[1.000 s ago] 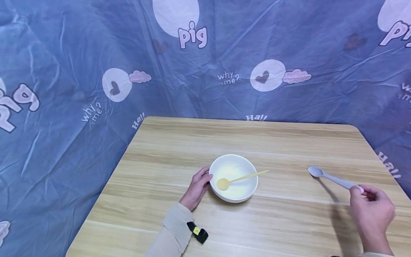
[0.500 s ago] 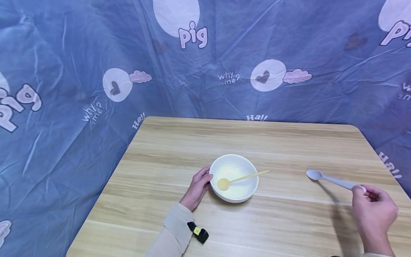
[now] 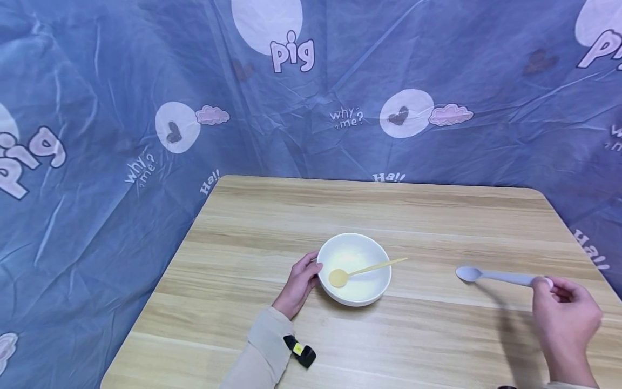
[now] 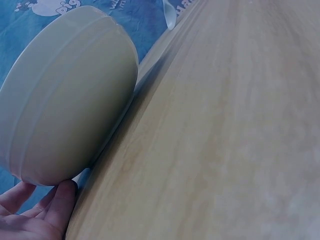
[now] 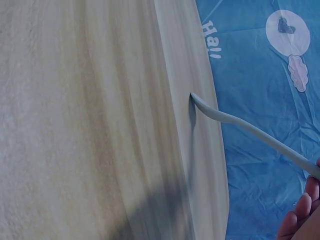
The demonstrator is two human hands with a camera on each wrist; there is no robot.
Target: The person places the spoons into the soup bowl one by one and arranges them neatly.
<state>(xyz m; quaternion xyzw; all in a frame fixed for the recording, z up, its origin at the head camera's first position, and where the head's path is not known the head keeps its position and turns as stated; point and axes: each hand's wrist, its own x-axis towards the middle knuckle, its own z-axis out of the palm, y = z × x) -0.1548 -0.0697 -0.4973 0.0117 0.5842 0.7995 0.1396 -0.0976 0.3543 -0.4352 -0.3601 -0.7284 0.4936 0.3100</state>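
A white bowl (image 3: 366, 292) stands on the table left of the right hand, with a pale yellow spoon (image 3: 338, 278) lying in it, its handle over the right rim. My left hand (image 3: 297, 286) holds the bowl's left side, thumb at the rim; in the left wrist view its fingers (image 4: 64, 202) reach under the bowl's outer wall (image 4: 80, 105). My right hand (image 3: 566, 319) pinches the handle end of a grey-white spoon (image 3: 505, 277), which points left. In the right wrist view, the tip of that spoon (image 5: 212, 114) is at or just above the table.
The wood-grain table (image 3: 272, 216) has rounded far corners. Behind it and along its sides hangs a blue printed cloth (image 3: 311, 146). A black strap with a yellow patch (image 3: 298, 350) sits at the left sleeve (image 3: 267, 340).
The grey-white spoon has swung: its bowl end moved left and toward me, while the right hand barely shifted. The left hand, white bowl and yellow spoon have stayed put.
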